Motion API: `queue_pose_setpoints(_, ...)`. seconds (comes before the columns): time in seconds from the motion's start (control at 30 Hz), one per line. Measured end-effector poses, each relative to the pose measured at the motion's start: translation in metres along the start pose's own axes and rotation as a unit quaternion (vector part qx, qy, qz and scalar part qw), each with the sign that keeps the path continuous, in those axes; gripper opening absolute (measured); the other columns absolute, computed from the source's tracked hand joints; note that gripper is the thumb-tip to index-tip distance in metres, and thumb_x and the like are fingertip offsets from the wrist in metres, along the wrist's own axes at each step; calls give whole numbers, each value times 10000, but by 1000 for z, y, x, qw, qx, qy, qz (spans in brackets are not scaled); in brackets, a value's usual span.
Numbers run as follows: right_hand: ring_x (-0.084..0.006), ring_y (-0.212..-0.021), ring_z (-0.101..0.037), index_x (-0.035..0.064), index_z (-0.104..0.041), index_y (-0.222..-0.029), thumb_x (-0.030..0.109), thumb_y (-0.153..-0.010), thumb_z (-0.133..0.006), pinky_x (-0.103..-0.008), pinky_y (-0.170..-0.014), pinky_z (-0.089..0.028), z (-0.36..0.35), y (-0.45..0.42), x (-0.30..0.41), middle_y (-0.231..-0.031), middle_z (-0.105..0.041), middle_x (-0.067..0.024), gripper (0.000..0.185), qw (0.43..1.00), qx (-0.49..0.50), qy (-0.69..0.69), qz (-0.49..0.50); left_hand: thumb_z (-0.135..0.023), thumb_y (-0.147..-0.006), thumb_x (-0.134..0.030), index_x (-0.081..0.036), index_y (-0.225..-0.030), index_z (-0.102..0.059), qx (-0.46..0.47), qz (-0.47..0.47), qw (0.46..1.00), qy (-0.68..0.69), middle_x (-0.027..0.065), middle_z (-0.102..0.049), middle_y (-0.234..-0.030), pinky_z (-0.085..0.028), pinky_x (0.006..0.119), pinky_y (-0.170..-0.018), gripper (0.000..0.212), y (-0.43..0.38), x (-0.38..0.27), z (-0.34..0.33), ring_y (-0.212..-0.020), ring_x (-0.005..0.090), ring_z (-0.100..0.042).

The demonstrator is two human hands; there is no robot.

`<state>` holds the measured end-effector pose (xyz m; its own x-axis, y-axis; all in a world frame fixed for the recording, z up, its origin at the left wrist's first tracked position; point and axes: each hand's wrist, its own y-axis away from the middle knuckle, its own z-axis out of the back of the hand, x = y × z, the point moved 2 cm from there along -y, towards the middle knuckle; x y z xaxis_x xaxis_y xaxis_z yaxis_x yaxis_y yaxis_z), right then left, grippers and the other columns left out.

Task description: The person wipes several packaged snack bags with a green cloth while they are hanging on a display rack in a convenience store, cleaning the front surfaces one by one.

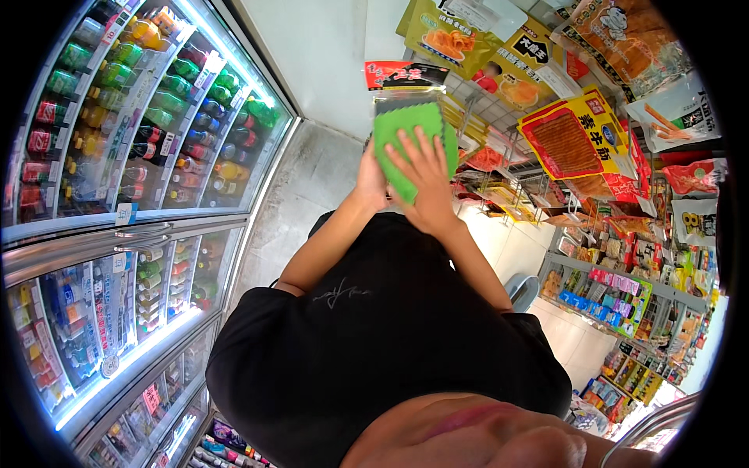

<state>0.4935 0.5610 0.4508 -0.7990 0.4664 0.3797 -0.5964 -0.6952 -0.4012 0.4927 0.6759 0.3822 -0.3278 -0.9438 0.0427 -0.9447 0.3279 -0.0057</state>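
A folded green cloth (pixel 404 134) with a zigzag-cut edge is held out in front of my chest. Dark grey material (pixel 404 105) with a similar edge shows just past it. My left hand (pixel 372 178) grips the cloth's left side, its fingers partly hidden behind. Flat across the front of the cloth lies my right hand (pixel 422 172), fingers slightly spread, holding it against the left. Right beyond the cloth is a clear packet with a red and black header (pixel 404 76); whether it touches the cloth I cannot tell.
Glass-door drinks coolers (pixel 169 219) full of bottles run along the left. To the right, racks hold hanging snack packets (pixel 573 140), some close to my right hand. A grey-blue bin (pixel 522 291) stands on the tiled floor (pixel 562 333) near my right elbow.
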Motion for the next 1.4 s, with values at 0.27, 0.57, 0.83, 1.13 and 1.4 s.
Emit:
queue_pose_setpoints(0.27,-347,-1426,-281,190,-483,-1417,323,-822,-663,-558,-1168,-132,-6,8,20,-1518,-380,-78,636,1000,-3,18,11,-314,-1035,-430,-109,-1404,-449,-170,-65,973,-145,80,-541,-1353,-451,373,-1025,507,1,15,-22,-1207,210,-550)
queue_pose_setpoints(0.57,-339,-1428,-286,171,-539,-1371,224,-826,-655,-525,-1169,-142,9,-17,-15,-1510,-391,-106,560,986,-145,-26,-71,-315,-1036,-426,-90,-1409,-441,-154,-43,958,-238,65,-527,-1365,-442,366,-1030,517,5,23,-18,-1228,198,-533)
queue_pose_setpoints(0.83,-314,-1414,-323,170,-558,-1349,221,-831,-631,-533,-1167,-150,34,-28,-11,-1477,-446,-74,526,994,-104,-4,-36,-295,-1042,-400,-80,-1488,-303,-138,-5,948,-287,86,-440,-1448,-407,376,-1070,549,7,28,-16,-1287,207,-477)
queue_pose_setpoints(1.13,-304,-1408,-334,151,-521,-1380,235,-872,-619,-527,-1168,-167,38,-27,-24,-1474,-450,-73,523,990,-122,-5,-74,-293,-1038,-437,-96,-1423,-415,-151,-45,947,-282,89,-583,-1282,-500,375,-956,529,3,26,-15,-1129,229,-607)
queue_pose_setpoints(1.4,-316,-1427,-293,172,-501,-1401,243,-848,-638,-539,-1175,-147,31,-3,-12,-1505,-403,-76,573,998,-49,17,-35,-297,-1036,-435,-121,-1406,-450,-199,-90,945,-243,77,-586,-1282,-496,373,-952,509,-5,19,-13,-1125,211,-602)
